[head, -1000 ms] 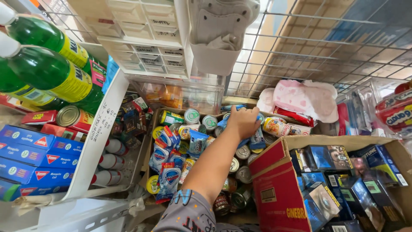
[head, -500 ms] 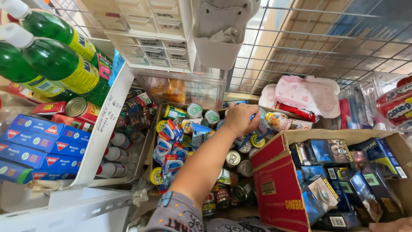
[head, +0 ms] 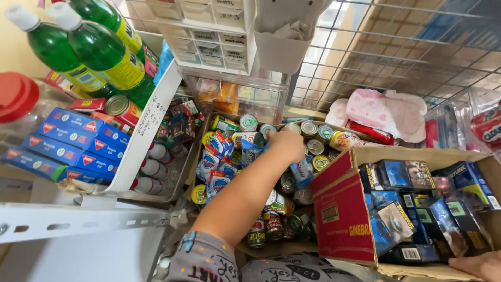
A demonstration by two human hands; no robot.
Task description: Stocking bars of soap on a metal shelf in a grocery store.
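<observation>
My left hand point(head: 286, 143) reaches forward into a low cardboard tray point(head: 245, 249) packed with tin cans point(head: 309, 128) and blue-and-red sachets point(head: 215, 168). Its fingers curl down among the cans at the tray's far middle, and whatever is under them is hidden. My patterned grey sleeve point(head: 201, 258) shows at the bottom. Only a sliver of my right hand point(head: 479, 265) appears at the bottom right corner. It lies against the front edge of a red cardboard carton point(head: 342, 219) filled with dark blue boxes point(head: 402, 175).
Green bottles point(head: 102, 52) and blue flat boxes point(head: 73, 138) fill a white shelf tray point(head: 148, 133) at left. White-capped tubes point(head: 154, 167) lie below it. A wire grid point(head: 396, 47) stands behind, with a pink cloth pack point(head: 389, 109) and a clear plastic bin point(head: 235, 94).
My view has tilted slightly, and my left hand has edged a little left over the cans. My right hand has come into view at the bottom right.
</observation>
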